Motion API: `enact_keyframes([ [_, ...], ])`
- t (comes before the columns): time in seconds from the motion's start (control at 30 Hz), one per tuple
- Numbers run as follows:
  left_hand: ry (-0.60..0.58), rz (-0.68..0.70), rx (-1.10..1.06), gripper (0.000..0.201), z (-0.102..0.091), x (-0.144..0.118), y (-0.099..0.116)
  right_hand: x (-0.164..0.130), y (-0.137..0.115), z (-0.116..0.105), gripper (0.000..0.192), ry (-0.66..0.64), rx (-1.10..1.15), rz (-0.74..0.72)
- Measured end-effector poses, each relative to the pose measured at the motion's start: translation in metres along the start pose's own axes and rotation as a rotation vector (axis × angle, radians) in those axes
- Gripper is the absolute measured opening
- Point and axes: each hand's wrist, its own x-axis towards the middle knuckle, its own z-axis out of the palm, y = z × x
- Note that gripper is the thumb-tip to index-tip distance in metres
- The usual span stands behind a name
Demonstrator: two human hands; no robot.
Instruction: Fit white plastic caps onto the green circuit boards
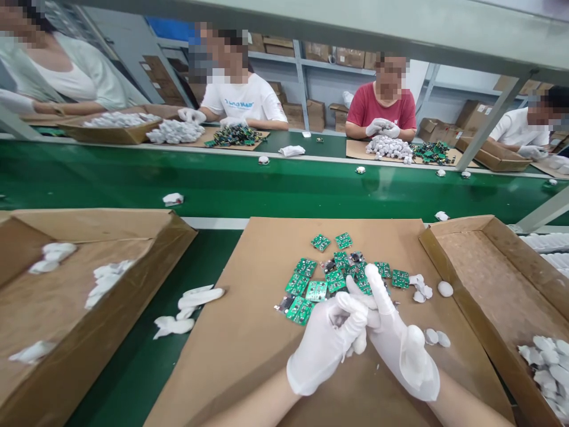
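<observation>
Both hands wear thin white gloves and meet over the cardboard sheet (pixel 240 356). My left hand (pixel 326 341) is closed, its fingertips pinching the glove about the lower fingers of my right hand (pixel 398 347). On the right hand the index finger points up and away and the thumb stands apart; its other fingers are partly hidden behind the left. Just beyond the hands lies a loose group of small green circuit boards (pixel 317 290), some touching each other. Small white rounded pieces (pixel 445 289) and a crumpled white bit (pixel 420 289) rest right of the boards.
A cardboard tray (pixel 133 332) with white gloves stands left, and another tray (pixel 466 320) with white pieces stands right. Loose gloves (pixel 195 302) lie by the sheet's left edge. Beyond runs a green conveyor belt (pixel 231 193) carrying small items; several people work across it.
</observation>
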Motion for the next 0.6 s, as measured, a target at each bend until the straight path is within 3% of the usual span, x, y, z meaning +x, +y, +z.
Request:
enact_keyframes([
  [0.1, -0.014, -0.006, 0.043, 0.059, 0.004, 0.000, 0.002, -0.001, 0.002, 0.000, 0.093, -0.081, 0.098, -0.059],
  [0.2, -0.048, 0.004, 0.097, 0.057, 0.005, 0.001, 0.004, 0.000, -0.002, -0.001, 0.087, -0.103, 0.059, -0.024],
  [0.3, -0.039, 0.071, 0.026, 0.057, 0.002, 0.003, 0.008, 0.003, -0.003, -0.001, 0.091, -0.046, -0.007, 0.011],
  [0.37, 0.054, 0.138, -0.072, 0.062, -0.002, 0.002, 0.011, 0.004, 0.000, -0.001, 0.094, -0.008, -0.015, 0.013],
  [0.47, 0.144, 0.170, -0.146, 0.050, -0.008, 0.002, 0.011, 0.005, 0.004, -0.001, 0.086, 0.028, -0.014, 0.006],
  [0.6, 0.082, 0.132, -0.143, 0.050, -0.008, 0.002, 0.001, 0.002, 0.006, -0.002, 0.086, 0.052, -0.075, 0.005],
])
